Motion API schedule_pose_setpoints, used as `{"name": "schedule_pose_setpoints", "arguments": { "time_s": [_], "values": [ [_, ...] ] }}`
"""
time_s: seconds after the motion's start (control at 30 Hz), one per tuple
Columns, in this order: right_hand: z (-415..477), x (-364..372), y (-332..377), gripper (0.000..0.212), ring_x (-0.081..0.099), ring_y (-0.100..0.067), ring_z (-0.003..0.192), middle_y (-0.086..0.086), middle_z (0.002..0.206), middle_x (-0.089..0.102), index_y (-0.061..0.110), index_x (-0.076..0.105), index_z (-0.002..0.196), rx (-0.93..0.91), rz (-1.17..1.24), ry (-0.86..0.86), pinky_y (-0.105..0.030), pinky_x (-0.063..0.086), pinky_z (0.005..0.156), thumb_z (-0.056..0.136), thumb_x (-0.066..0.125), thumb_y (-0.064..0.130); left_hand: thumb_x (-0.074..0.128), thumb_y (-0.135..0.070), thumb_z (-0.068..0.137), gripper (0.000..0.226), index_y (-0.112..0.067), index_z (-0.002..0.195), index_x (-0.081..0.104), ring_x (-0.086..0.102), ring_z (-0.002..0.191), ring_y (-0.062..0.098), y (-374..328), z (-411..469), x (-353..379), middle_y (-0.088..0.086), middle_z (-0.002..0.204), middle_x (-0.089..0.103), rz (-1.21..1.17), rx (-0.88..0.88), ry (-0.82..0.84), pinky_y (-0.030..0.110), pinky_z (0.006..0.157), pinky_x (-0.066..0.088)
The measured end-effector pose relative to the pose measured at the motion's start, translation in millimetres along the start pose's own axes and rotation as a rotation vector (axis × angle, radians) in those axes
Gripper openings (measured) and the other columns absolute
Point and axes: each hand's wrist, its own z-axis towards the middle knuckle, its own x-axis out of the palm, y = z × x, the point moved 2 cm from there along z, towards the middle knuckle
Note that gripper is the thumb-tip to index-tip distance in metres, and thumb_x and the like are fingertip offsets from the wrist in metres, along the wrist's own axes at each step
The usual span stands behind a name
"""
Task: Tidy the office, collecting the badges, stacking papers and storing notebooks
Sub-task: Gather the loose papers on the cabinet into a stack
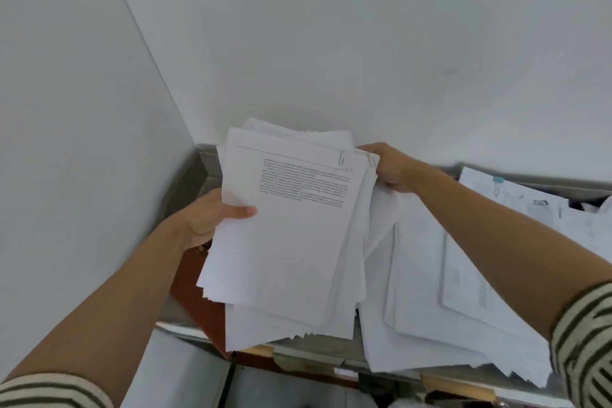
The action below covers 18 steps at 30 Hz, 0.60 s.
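Both arms reach forward: left hand (212, 215) grips the paper stack (291, 235) by its left edge, right hand (390, 166) pinches its top right corner

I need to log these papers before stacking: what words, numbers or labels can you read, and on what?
Nothing is legible enough to quote.
Top sheet of the held stack: one printed paragraph, too blurred to read.
Its upper right corner: a tiny mark, too small to read.
Clipped sheet at right: faint print, unreadable.
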Motion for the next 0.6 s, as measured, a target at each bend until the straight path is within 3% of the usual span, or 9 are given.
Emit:
{"name": "schedule_pose_setpoints", "arguments": {
  "time_s": [0.13, 0.27, 0.37, 0.43, 0.47, 0.53, 0.6],
  "values": [
    [3.8, -21.5, 22.5, 0.026, 0.071, -0.030, 0.095, -0.012, 0.104, 0.075, 0.012, 0.076, 0.103, 0.034, -0.022, 0.087, -0.045, 0.059, 0.081, 0.091, 0.057, -0.001, 0.076, -0.012, 0.075, 0.044, -0.021, 0.117, 0.068, 0.067, 0.110, 0.028, -3.8, 13.2, 2.3, 0.006, 0.121, 0.069, -0.002, 0.068, -0.070, 0.050, 0.095, 0.051],
    [8.0, -24.7, 39.0, 0.034, 0.073, -0.015, 0.083, 0.001, 0.093, 0.077, 0.025, 0.079, 0.092, 0.055, -0.011, 0.125, -0.029, 0.059, 0.065, 0.089, 0.055, 0.001, 0.075, -0.011, 0.077, 0.043, -0.018, 0.119, 0.068, 0.066, 0.110, 0.029, -9.2, 22.5, 11.4, 0.008, 0.122, 0.069, -0.019, 0.075, -0.016, 0.046, 0.089, 0.056],
    [8.5, -26.3, 38.6, 0.027, 0.073, -0.007, 0.084, 0.014, 0.090, 0.076, 0.038, 0.080, 0.084, 0.068, 0.090, 0.130, -0.017, 0.054, 0.058, 0.092, 0.061, 0.021, 0.074, -0.011, 0.077, 0.043, -0.014, 0.119, 0.067, 0.066, 0.111, 0.031, -15.7, 22.9, 18.5, 0.010, 0.123, 0.068, -0.006, 0.084, 0.008, 0.046, 0.088, 0.056],
    [9.1, -35.4, 24.2, 0.024, 0.068, -0.017, 0.105, 0.010, 0.100, 0.076, 0.035, 0.079, 0.095, 0.126, 0.393, 0.182, -0.021, 0.057, 0.067, 0.090, 0.061, 0.050, 0.072, -0.010, 0.077, 0.046, -0.011, 0.123, 0.064, 0.066, 0.111, 0.031, -20.9, 19.7, 16.5, 0.011, 0.123, 0.068, -0.045, 0.117, -0.033, 0.048, 0.091, 0.055],
    [5.2, -39.6, 14.3, 0.048, 0.065, -0.023, 0.113, 0.003, 0.112, 0.073, 0.027, 0.076, 0.111, 0.151, 0.569, 0.251, -0.029, 0.058, 0.076, 0.085, 0.059, 0.064, 0.071, -0.009, 0.078, 0.046, -0.011, 0.123, 0.064, 0.066, 0.111, 0.030, -24.0, 17.7, 14.0, 0.011, 0.123, 0.068, -0.083, 0.143, -0.061, 0.048, 0.092, 0.054],
    [-5.1, -39.9, -8.2, 0.088, 0.064, -0.030, 0.112, -0.010, 0.122, 0.067, 0.014, 0.063, 0.129, 0.141, 0.830, 0.347, -0.043, 0.056, 0.085, 0.072, 0.057, 0.081, 0.068, -0.007, 0.079, 0.043, -0.012, 0.122, 0.065, 0.067, 0.110, 0.027, -31.1, 11.4, 9.6, 0.010, 0.123, 0.068, -0.177, 0.212, -0.121, 0.045, 0.090, 0.055],
    [-19.2, -25.0, -18.0, 0.095, 0.065, -0.030, 0.111, -0.011, 0.122, 0.067, 0.013, 0.064, 0.129, 0.066, 0.883, 0.381, -0.045, 0.055, 0.088, 0.060, 0.069, 0.078, 0.064, -0.006, 0.082, 0.044, -0.012, 0.125, 0.063, 0.067, 0.109, 0.024, -39.8, 5.9, 11.2, 0.008, 0.124, 0.068, -0.264, 0.294, -0.171, 0.040, 0.085, 0.058]
  ]
}}
